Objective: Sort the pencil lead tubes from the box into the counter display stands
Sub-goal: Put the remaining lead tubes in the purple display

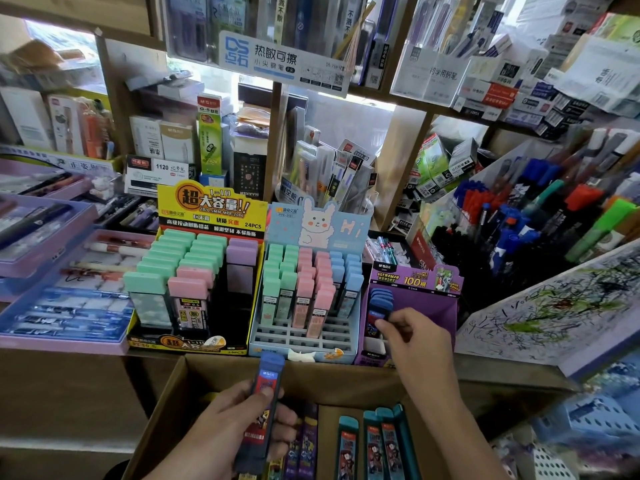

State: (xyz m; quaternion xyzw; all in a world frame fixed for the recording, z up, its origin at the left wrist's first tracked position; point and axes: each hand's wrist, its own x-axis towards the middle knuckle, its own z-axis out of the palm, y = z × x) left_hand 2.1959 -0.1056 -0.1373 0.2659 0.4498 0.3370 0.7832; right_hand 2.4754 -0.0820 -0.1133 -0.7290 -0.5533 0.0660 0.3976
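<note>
**A:** Landmark?

**B:** Pale blue rabbit stand [277, 341], middle of the counter. Mint, pink and blue capped tubes stand upright in its back rows. The front slots hold nothing.

**A:** Neighbours?

**B:** Yellow stand [211, 209] on the rabbit stand's left, side by side. It holds wider mint, pink and lilac tubes. Purple stand [415, 282] is on the rabbit stand's right, with a short row of blue caps in its left column.

**A:** The box?

**B:** Cardboard box [194, 382] is in front of the rabbit stand, on the person's side and lower, with its flaps open. Inside, teal tubes [377, 441] lie below and right of the rabbit stand. Purple tubes [306, 441] lie nearly straight below it.

**A:** Left hand?

**B:** Left hand [235, 424] is over the box, just below the rabbit stand's front edge. Fingers and thumb are wrapped round a dark blue tube [265, 410]. The tube stands nearly upright, cap upward, and its top just overlaps the rabbit stand's front lip in this view.

**A:** Right hand?

**B:** Right hand [415, 337] is to the right of the rabbit stand, reaching into the purple stand. Its fingertips are curled onto the foremost blue-capped tube [377, 315], thumb above and forefinger at the side. The tube looks seated in the slot, but the hand hides its lower end.

**A:** Are the hands together?

**B:** No, well apart. Each grips its own tube, one below the rabbit stand and one to its right.
</note>
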